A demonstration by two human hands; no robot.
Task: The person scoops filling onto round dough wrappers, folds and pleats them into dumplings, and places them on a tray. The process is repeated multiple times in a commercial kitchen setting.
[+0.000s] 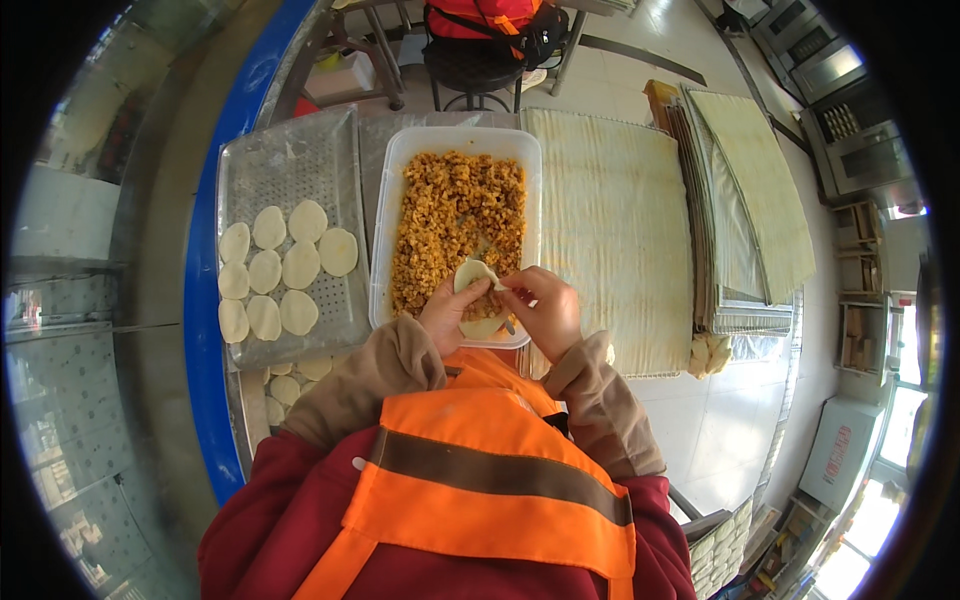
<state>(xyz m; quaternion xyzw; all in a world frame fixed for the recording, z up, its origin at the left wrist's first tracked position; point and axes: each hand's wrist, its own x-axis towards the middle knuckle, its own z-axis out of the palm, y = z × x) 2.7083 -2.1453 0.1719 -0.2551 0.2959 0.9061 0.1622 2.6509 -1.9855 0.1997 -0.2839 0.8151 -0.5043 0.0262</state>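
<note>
My left hand (444,318) holds a round dough wrapper (471,273) with brown filling inside, the thumb lying over it. The fingers of my right hand (546,304) pinch the wrapper's edge on the right side. A small metal tip (511,328) shows below the right fingers; the rest of that tool is hidden. Both hands are above the near end of a translucent plastic tub (381,225) of crumbly orange-brown filling (450,202). Left of the tub, several flat dough rounds (301,264) lie on a perforated metal tray (330,172).
A mesh-covered rack (615,240) lies right of the tub, beside a stack of similar racks (739,202). More dough rounds (285,390) lie below the tray. A blue edge (206,300) runs along the left. Beyond the tub stands a black stool (474,71) with bags on it.
</note>
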